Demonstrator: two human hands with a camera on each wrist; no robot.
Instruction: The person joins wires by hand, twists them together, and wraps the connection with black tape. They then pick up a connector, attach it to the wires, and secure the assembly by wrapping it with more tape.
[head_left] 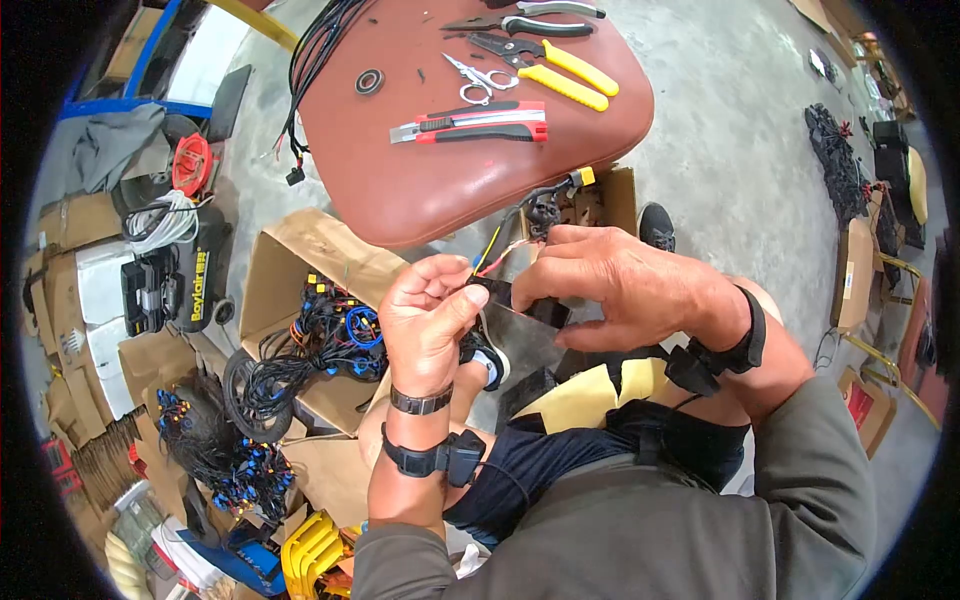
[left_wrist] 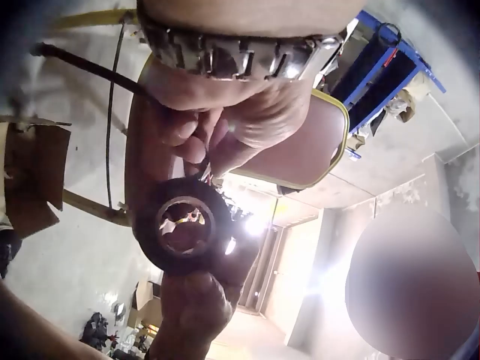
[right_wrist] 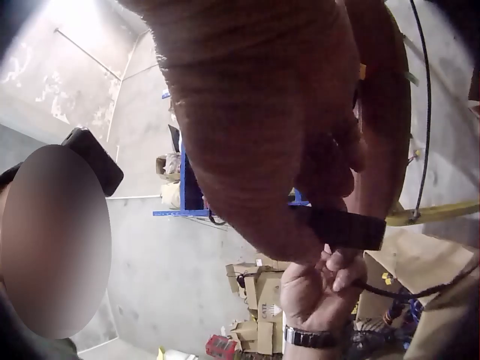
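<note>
Left hand (head_left: 430, 305): is facing its palm toward the head camera; thumb and fingers are pinching thin wires (head_left: 492, 262), probably with a tape end, though skin is covering that spot.
Right hand (head_left: 615, 275): is arching over, back upward, fingers curling partly closed around a black tape roll (head_left: 545, 312).
Black tape roll: is sitting between both hands, above the lap.
Large cardboard box (head_left: 330, 245): is holding tangled cables (head_left: 325, 325) with blue and yellow connectors.

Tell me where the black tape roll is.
In the left wrist view, the black tape roll is left of centre, below the left hand and just above the right hand that holds it.
</note>
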